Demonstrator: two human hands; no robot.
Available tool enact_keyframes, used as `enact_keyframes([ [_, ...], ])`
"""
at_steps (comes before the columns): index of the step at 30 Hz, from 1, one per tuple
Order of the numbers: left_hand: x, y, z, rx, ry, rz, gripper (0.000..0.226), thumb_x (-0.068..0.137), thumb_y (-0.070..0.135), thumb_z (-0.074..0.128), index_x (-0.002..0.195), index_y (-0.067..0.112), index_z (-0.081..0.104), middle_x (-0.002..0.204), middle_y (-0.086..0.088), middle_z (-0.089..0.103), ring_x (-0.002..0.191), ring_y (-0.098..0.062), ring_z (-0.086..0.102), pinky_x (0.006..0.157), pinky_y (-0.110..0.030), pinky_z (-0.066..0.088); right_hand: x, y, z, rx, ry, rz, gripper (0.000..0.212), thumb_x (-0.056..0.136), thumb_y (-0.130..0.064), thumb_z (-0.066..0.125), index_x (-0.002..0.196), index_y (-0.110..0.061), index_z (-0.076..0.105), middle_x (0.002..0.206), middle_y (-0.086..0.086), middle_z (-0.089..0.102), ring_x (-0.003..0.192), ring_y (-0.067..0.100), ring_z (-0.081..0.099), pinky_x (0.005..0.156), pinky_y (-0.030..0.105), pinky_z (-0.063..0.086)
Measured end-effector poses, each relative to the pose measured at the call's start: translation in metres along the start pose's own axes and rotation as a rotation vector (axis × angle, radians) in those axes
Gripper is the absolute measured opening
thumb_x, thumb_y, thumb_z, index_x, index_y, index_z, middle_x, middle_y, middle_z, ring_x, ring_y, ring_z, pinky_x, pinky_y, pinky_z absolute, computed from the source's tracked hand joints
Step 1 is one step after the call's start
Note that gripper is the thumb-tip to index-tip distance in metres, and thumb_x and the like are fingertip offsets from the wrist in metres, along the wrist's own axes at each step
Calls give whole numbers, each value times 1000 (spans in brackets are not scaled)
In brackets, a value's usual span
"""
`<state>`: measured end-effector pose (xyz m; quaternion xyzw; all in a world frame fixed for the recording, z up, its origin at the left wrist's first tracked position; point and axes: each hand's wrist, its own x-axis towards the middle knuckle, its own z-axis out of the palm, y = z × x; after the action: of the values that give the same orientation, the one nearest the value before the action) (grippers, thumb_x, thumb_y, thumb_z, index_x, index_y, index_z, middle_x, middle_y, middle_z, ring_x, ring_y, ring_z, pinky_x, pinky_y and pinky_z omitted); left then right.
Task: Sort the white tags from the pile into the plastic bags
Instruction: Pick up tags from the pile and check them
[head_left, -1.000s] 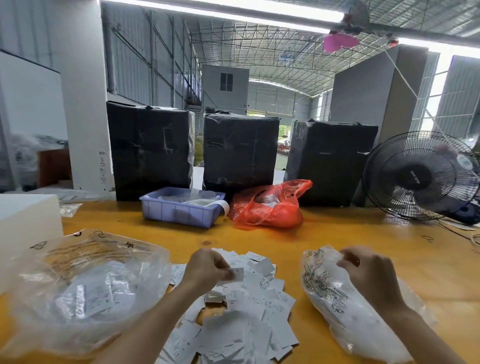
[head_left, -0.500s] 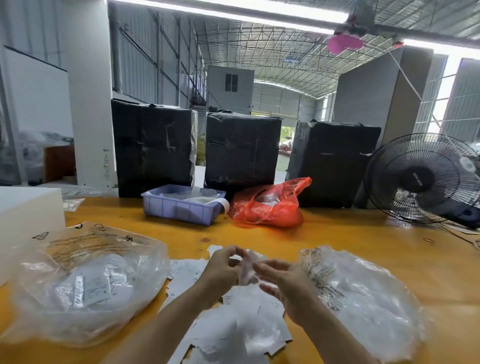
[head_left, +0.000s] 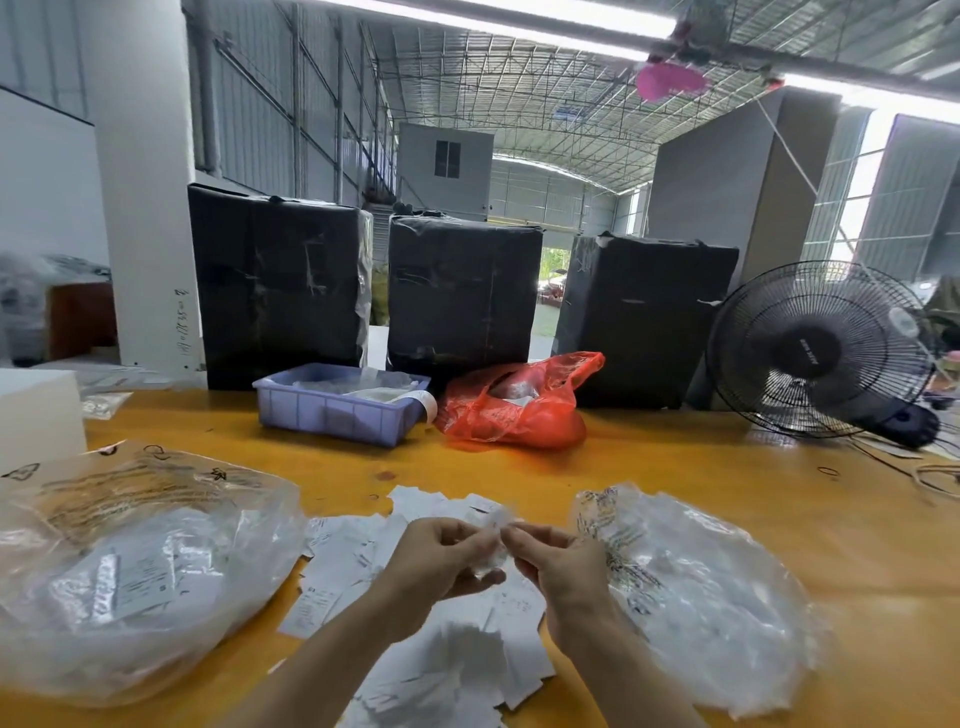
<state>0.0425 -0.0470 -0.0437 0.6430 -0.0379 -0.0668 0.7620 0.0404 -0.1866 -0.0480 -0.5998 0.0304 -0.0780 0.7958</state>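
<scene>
A pile of white tags (head_left: 358, 561) lies on the yellow table between two clear plastic bags. The left plastic bag (head_left: 130, 571) is large and holds printed tags. The right plastic bag (head_left: 711, 597) lies flatter, also with tags inside. Above the pile, my left hand (head_left: 441, 561) and my right hand (head_left: 561, 566) meet, and both pinch one small white tag (head_left: 496, 522) between their fingertips. The tag is blurred.
A lilac plastic bin (head_left: 337, 402) and a red plastic bag (head_left: 514, 410) sit further back on the yellow table (head_left: 727, 493). Three black-wrapped boxes (head_left: 462, 291) stand behind them. A black fan (head_left: 821, 348) is at the right, a white block (head_left: 36, 410) at the left.
My right hand left the right bag and came to the middle. My left hand lifted a tag from the pile, and both hands now pinch it together.
</scene>
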Motion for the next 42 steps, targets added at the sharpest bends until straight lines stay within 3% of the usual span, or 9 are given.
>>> enact_keyframes([
  [9,0,-10,-14,1,137,30,14,77,6,74,72,0,63,73,-16,69,67,-19,67,61,-21,54,5,6,-8,77,100,9,11,77,-8,73,71,0,69,65,7,70,63,13,65,61,23,51],
  [15,-1,-7,-14,-91,39,11,15,73,5,75,80,-3,64,87,-20,73,79,-27,72,62,-22,56,5,6,-19,-198,141,-250,22,82,6,65,75,-14,70,76,5,70,71,16,65,63,24,57],
  [17,-2,-9,-12,-54,1,5,20,68,11,77,79,-2,66,86,-19,73,75,-24,72,62,-21,55,5,6,-19,-336,94,-312,23,86,1,61,75,-15,71,77,5,70,72,9,64,65,20,55],
  [22,-5,-5,-12,96,-97,33,30,68,28,77,76,0,69,73,-13,71,63,-15,66,60,-20,51,-2,2,-13,-268,-248,-175,43,78,-41,66,74,2,72,75,23,69,73,31,67,75,37,56],
  [25,-9,-2,-10,156,-125,44,32,72,36,72,74,3,70,69,-10,70,60,-13,63,58,-21,50,-4,-1,-13,-140,-365,-102,37,70,-30,73,78,6,73,80,25,70,74,34,68,71,33,56],
  [28,-8,-3,-9,144,-57,50,50,75,41,66,84,-7,69,69,-9,70,58,-12,63,57,-19,49,-2,-4,-16,14,-373,-31,21,73,-16,69,74,5,74,76,21,69,71,27,67,67,29,56],
  [32,-7,0,-11,111,-69,29,51,73,48,65,88,-1,70,77,-11,72,63,-13,65,61,-22,52,-4,-4,-15,-187,-313,-127,12,72,-10,74,75,2,74,76,21,70,71,28,65,71,34,54],
  [38,-7,1,-14,135,-103,13,42,53,32,84,84,6,73,72,-7,68,58,-11,61,58,-20,50,-11,-4,-9,-350,-298,-225,44,51,-37,85,72,0,73,74,21,70,74,39,66,74,42,55],
  [42,-6,-1,-14,93,-85,-14,39,57,25,82,86,2,71,66,-5,66,55,-10,59,55,-18,48,-9,-4,-10,-359,-279,-228,39,55,-34,84,73,-1,73,76,22,70,78,37,67,74,42,55],
])
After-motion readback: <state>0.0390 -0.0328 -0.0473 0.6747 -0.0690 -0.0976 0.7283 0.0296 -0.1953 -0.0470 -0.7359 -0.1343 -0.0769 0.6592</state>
